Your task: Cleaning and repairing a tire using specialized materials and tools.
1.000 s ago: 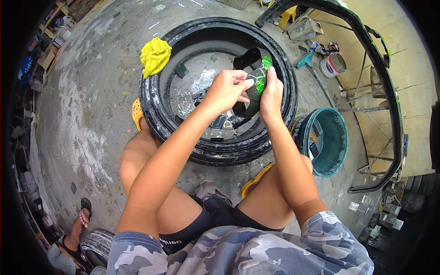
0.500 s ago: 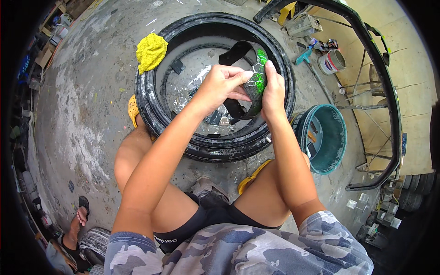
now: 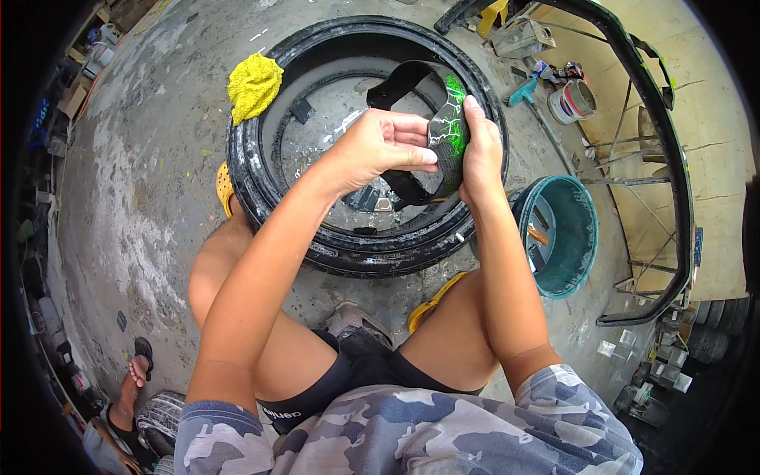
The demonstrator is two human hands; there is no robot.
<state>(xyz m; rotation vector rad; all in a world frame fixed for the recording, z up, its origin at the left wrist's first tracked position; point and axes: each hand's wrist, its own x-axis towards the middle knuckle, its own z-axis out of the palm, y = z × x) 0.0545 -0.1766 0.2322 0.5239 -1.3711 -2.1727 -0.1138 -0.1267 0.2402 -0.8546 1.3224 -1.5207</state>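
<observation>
A curved black panel [image 3: 450,131] with a green and white crack-like pattern is held above the opening of a large black tire [image 3: 356,261] lying on its side. My right hand [image 3: 481,154] grips the panel's right edge, fingers upright along its outer face. On the other side my left hand [image 3: 368,150] is closed, thumb and fingers at the panel's near-left edge; its fingertips are partly hidden. Long black curved arms of the panel [image 3: 400,81] loop off to the left. A bunched yellow cloth [image 3: 255,85] rests on the tire's far-left rim.
Small dark pieces [image 3: 302,111] lie inside the tire ring. To the right stand a teal bucket [image 3: 584,214] with items in it and a white bucket [image 3: 573,103]. A teal-headed brush [image 3: 522,93] lies near a black frame [image 3: 677,182]. Another person's foot [image 3: 140,368] shows at lower left.
The panel has turned slightly and shifted a little between my hands. My left fingers have moved closer together along its edge. The whole view has drifted slightly.
</observation>
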